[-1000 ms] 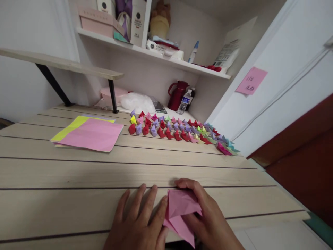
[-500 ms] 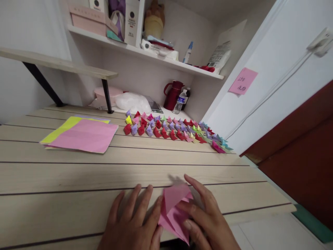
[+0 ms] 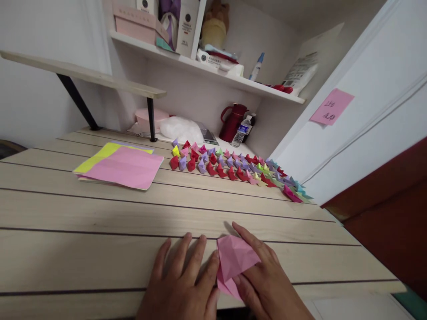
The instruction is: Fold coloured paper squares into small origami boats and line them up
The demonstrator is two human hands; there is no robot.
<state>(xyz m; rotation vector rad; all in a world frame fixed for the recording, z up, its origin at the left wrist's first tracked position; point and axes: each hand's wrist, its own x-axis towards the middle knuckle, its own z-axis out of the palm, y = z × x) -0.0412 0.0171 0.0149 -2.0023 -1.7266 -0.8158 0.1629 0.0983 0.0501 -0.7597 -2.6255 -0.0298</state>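
Observation:
A partly folded sheet of pink origami paper [image 3: 235, 257] lies near the table's front edge, between my hands. My left hand [image 3: 183, 280] rests on the boards with its fingers spread, its index fingertip touching the paper's left edge. From the right, my right hand [image 3: 263, 278] holds the paper. Its thumb presses low on the sheet, some fingers are hidden under a raised flap, and the index finger stretches along the top. Farther back stand rows of small folded paper boats [image 3: 231, 173] in red, purple, pink, green and other colours.
A stack of pink and yellow paper sheets [image 3: 130, 169] lies at the back left, near a raised wooden shelf [image 3: 110, 82] on black legs. Behind the boats stand a dark red jug [image 3: 231, 123] and a water bottle [image 3: 240, 133]. A pink note [image 3: 332, 106] hangs on the right wall.
The upper flap of the pink paper has swung over to the right, now covering part of my right fingers. My left hand stays beside the paper. The view has shifted slightly.

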